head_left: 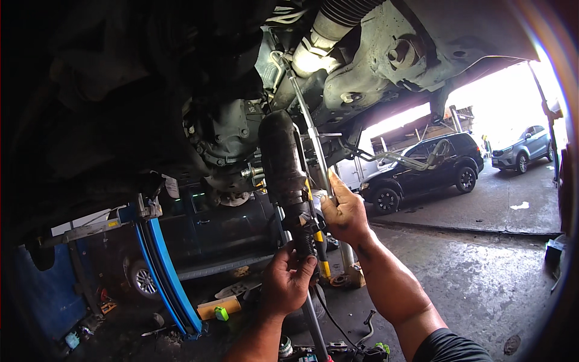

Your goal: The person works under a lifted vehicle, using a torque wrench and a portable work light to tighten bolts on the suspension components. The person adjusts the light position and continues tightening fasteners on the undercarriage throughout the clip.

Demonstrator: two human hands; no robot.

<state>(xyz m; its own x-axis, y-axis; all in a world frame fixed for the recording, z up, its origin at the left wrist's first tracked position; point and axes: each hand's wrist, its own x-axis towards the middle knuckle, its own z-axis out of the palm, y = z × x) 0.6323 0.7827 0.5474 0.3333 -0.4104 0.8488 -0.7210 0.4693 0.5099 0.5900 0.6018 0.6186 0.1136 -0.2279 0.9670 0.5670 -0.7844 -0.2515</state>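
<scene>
Overhead is the dark underside of a raised vehicle, with a bolted metal housing (232, 127). My left hand (289, 280) is closed around the narrow lower end of a black cylindrical part (283, 157), which stands nearly upright with a rounded top and a ringed collar. Just to its right, my right hand (347, 211) grips the lower end of a long silver metal bar (312, 133). That bar slants up and left towards the vehicle's underside. The black part hides some of the left fingers; I cannot tell exactly what it is.
A blue lift post (163, 271) stands at the left, before a dark vehicle (223, 232). Tools and a bent hose (369, 323) lie on the floor below. A black SUV (428, 169) and a grey car (523, 149) are parked beyond, at the right.
</scene>
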